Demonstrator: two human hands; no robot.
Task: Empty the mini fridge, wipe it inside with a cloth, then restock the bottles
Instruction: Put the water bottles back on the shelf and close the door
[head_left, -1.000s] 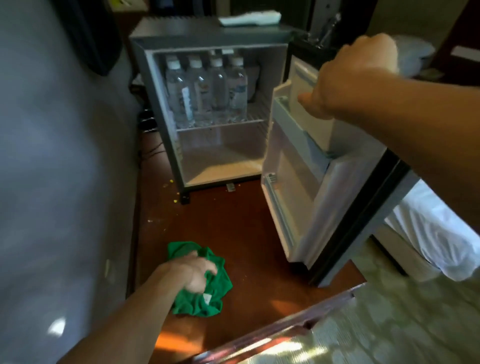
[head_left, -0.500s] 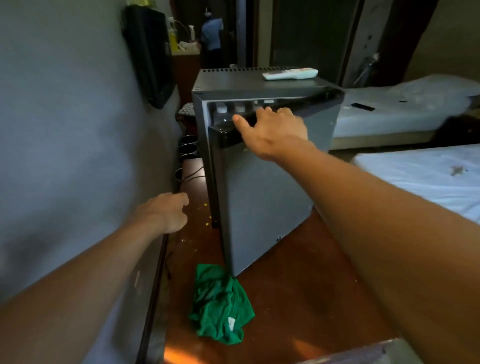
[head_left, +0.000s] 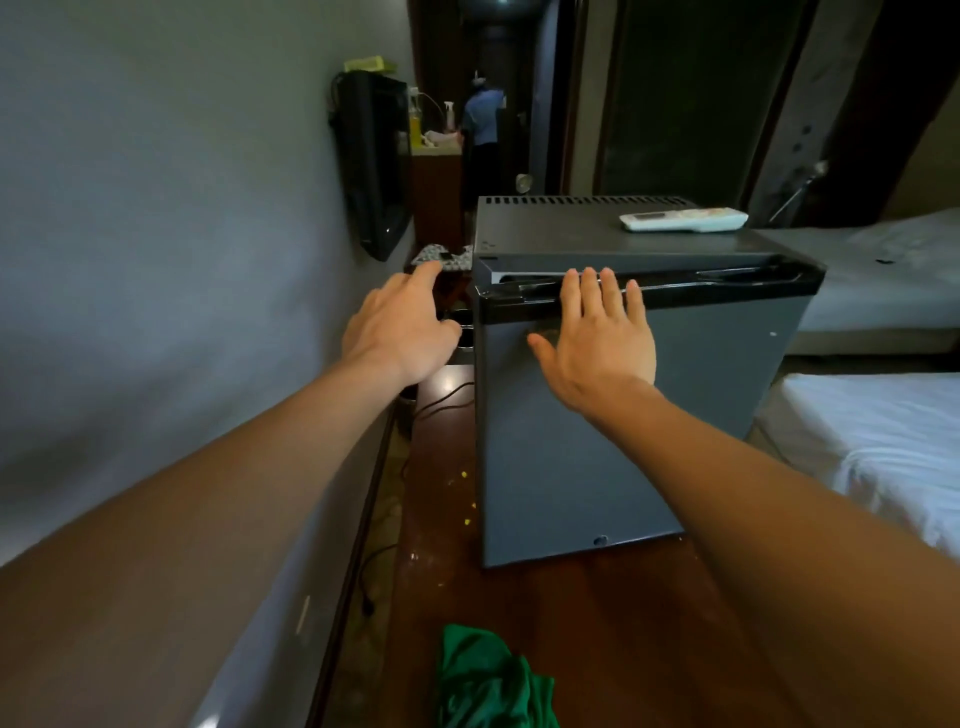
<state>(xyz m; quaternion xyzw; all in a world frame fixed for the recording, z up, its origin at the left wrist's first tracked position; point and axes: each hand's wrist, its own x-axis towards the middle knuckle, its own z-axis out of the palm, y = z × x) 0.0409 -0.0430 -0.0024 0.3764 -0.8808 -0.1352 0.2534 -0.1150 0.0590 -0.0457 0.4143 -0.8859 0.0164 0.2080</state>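
Against the fridge door (head_left: 597, 441) we press our flat right hand (head_left: 597, 345); our left hand (head_left: 402, 325) hovers open, holding nothing. With the door shut and the cloth (head_left: 491, 680) dropped at the counter's (head_left: 623, 623) near edge, we judge the job about finished.

My right hand (head_left: 597, 338) lies flat on the mini fridge (head_left: 623, 415), whose door is smooth, matt grey painted metal; the handle strip (head_left: 727, 286) along its top edge is glossy black plastic. The fridge top is dull grey, slotted at the back, bearing a white plastic remote (head_left: 683, 219). The table (head_left: 597, 623) is polished dark red-brown wood, reflective and speckled with crumbs. The green cloth (head_left: 488, 680) is soft, crumpled, matt fabric. The wall (head_left: 156, 260) is matt grey.
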